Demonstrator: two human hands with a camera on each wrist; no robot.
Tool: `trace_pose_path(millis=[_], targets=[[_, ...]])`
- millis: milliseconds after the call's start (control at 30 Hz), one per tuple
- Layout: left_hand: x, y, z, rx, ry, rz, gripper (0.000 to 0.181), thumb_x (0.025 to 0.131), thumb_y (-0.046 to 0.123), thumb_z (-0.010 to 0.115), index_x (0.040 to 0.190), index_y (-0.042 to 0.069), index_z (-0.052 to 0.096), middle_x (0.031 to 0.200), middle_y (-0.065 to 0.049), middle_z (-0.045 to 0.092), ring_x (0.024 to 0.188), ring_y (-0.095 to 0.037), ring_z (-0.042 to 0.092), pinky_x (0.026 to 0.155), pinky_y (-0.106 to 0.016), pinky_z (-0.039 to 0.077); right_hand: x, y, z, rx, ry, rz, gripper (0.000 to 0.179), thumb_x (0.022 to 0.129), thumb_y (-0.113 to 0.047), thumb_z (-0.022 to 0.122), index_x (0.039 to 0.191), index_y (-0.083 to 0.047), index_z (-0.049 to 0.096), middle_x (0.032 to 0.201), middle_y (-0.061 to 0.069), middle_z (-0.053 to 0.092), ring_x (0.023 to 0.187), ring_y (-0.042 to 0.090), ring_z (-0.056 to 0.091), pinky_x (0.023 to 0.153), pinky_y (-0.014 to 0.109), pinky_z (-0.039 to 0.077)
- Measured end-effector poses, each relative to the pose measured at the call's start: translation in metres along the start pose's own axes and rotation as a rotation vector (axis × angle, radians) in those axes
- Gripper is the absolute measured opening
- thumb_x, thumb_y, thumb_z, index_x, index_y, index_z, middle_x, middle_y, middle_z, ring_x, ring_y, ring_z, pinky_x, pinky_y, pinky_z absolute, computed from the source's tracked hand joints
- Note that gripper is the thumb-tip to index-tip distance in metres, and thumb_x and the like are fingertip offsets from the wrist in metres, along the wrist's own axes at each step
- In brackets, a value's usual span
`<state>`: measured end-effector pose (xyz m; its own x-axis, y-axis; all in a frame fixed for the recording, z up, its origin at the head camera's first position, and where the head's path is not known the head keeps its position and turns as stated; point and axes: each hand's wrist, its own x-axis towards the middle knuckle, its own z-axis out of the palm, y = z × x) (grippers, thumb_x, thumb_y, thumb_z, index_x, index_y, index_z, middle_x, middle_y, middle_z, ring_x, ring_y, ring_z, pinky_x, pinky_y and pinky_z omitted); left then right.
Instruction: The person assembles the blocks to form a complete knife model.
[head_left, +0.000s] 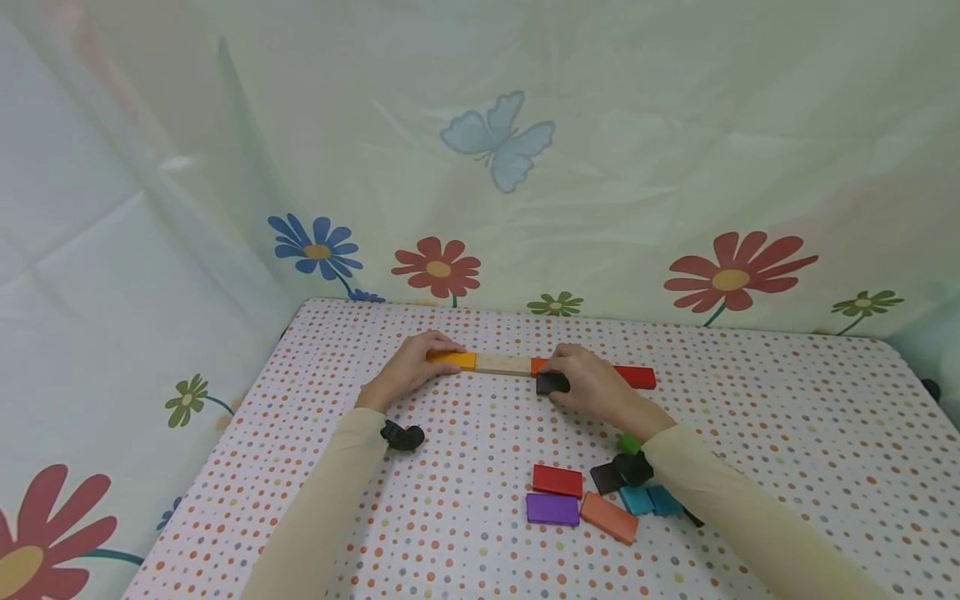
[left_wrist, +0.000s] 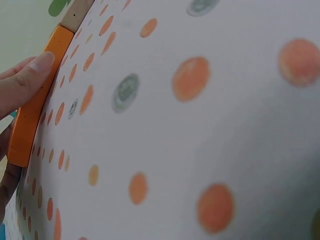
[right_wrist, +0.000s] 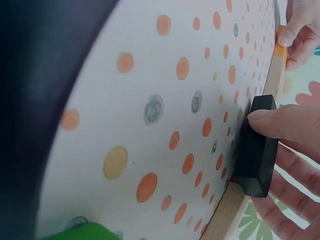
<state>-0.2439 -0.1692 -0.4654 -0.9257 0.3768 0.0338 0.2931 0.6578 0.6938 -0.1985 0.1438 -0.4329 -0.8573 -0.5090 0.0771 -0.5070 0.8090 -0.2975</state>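
Observation:
A row of flat blocks lies end to end near the back of the table: a yellow-orange block (head_left: 459,361), a plain wood block (head_left: 504,364), an orange-red block (head_left: 536,367) and a red block (head_left: 636,377). My left hand (head_left: 411,367) holds the yellow-orange block at the row's left end, thumb on its near face. Between thumb and fingers, my right hand (head_left: 592,385) grips a black block (right_wrist: 257,145) close to the middle of the row. Another plain wood piece (right_wrist: 225,212) shows past the black block in the right wrist view; my right hand hides it from the head view.
Nearer the front lie loose blocks: red (head_left: 557,481), purple (head_left: 552,509), orange (head_left: 609,517), black (head_left: 606,478), green (head_left: 628,443) and blue (head_left: 636,500). My right forearm partly covers this group. A flowered curtain (head_left: 600,167) stands behind the dotted tablecloth (head_left: 450,517).

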Motion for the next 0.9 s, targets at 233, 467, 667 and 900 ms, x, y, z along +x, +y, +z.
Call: trace_pose_path(millis=[233,467,667,900], targets=[[0.001,0.000,0.000,-0.013,-0.003,0.008,0.033,0.095,0.017,0.078,0.128,0.016,0.076,0.128,-0.004,0.066,0.124,-0.026,0.058,0.113,-0.043,0.046,0.000,0.000,0.001,-0.003,0.002,-0.004,0.033,0.083,-0.007,0.088,0.114,-0.001,0.078,0.107,0.014,0.065,0.096,0.027,0.063,0.088,0.044,0.061],[0.000,0.001,0.000,-0.009,-0.002,0.025,0.033,0.095,0.018,0.078,0.128,0.016,0.076,0.127,-0.004,0.066,0.123,-0.025,0.058,0.112,-0.043,0.046,-0.002,-0.002,0.002,-0.002,0.017,-0.002,0.033,0.084,-0.006,0.088,0.115,0.000,0.077,0.109,0.015,0.066,0.096,0.027,0.063,0.087,0.043,0.061],[0.000,0.001,0.000,-0.013,0.002,0.021,0.033,0.095,0.018,0.079,0.128,0.016,0.076,0.128,-0.004,0.066,0.123,-0.026,0.059,0.112,-0.043,0.047,-0.003,-0.002,0.003,-0.006,0.030,-0.025,0.033,0.084,-0.006,0.087,0.115,0.001,0.078,0.108,0.014,0.065,0.095,0.026,0.062,0.086,0.043,0.062],[-0.002,0.002,0.000,-0.005,0.006,0.003,0.034,0.095,0.018,0.078,0.129,0.016,0.076,0.129,-0.005,0.066,0.125,-0.026,0.058,0.112,-0.043,0.046,-0.010,-0.007,0.001,0.021,0.041,-0.050,0.034,0.084,-0.009,0.088,0.116,-0.002,0.078,0.107,0.012,0.065,0.093,0.024,0.061,0.082,0.041,0.061]])
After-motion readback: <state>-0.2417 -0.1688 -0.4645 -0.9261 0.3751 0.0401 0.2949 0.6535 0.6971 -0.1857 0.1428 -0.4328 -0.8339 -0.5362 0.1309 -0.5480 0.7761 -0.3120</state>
